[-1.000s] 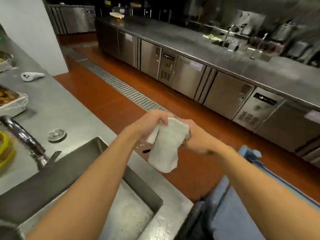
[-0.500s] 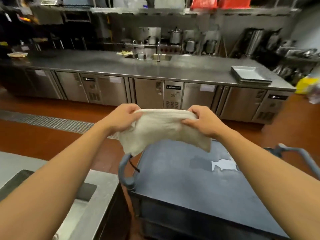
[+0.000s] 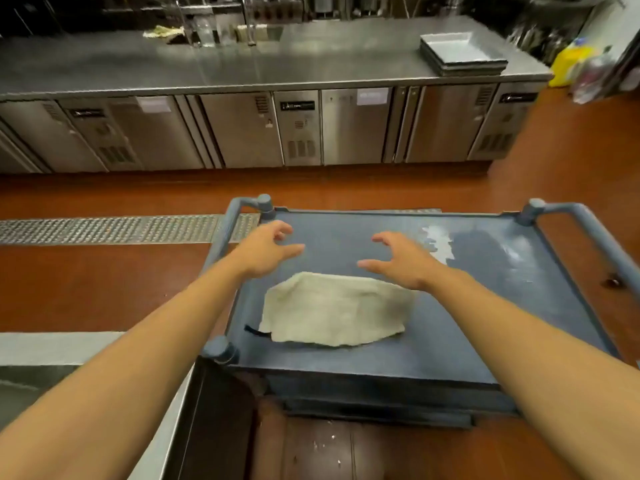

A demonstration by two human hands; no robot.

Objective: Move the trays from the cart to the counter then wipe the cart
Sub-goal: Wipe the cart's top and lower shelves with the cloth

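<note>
A blue-grey cart (image 3: 450, 334) stands in front of me, its top shelf bare apart from a white cloth (image 3: 332, 310) lying spread flat on the near left part. My left hand (image 3: 266, 249) and my right hand (image 3: 403, 259) hover just above and beyond the cloth, fingers spread and loosely bent, holding nothing. A pale wet smear (image 3: 438, 242) marks the shelf to the right of my right hand. A stack of metal trays (image 3: 462, 55) sits on the far steel counter (image 3: 311, 60) at its right end.
A steel sink counter (image 3: 52, 348) adjoins the cart at my lower left. The cart has handle bars at both ends (image 3: 588, 223). A floor drain grate (image 3: 110, 228) runs across the red floor. Yellow and clear bottles (image 3: 571, 60) stand at the far right.
I turned from the sink to the cart, unfolded the cloth between both hands, then let it go; it now lies flat on the cart top and both hands are free.
</note>
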